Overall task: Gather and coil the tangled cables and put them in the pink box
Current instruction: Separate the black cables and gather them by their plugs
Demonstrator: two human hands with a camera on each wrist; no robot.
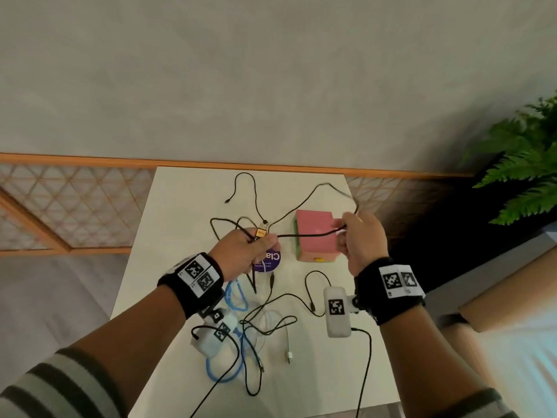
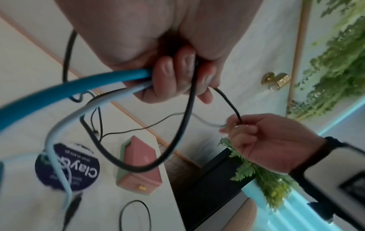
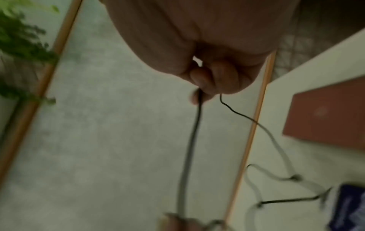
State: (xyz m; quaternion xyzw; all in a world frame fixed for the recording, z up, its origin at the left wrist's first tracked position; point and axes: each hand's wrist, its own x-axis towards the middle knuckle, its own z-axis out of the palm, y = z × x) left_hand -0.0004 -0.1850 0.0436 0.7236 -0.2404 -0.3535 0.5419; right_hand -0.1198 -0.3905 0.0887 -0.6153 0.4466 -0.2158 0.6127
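Observation:
My left hand (image 1: 262,241) is raised over the white table (image 1: 180,224) and grips a black cable (image 1: 310,235) just behind its orange USB plug (image 1: 259,233). In the left wrist view a blue cable (image 2: 59,92) and a pale cable (image 2: 65,125) also run in under this hand's curled fingers (image 2: 177,75). My right hand (image 1: 346,233) pinches the same black cable above the pink box (image 1: 313,239), so the cable stretches between both hands. The box stands shut with its lid on. More black, white (image 1: 289,342) and blue (image 1: 224,377) cables lie tangled at the table's near side.
A round purple disc (image 1: 268,262) lies left of the pink box. A fern (image 1: 524,167) stands at the right, and a cardboard box (image 1: 509,294) sits beyond the table's right edge. A wooden rail (image 1: 90,160) runs behind the table. A black cable end (image 1: 226,201) lies at the far side.

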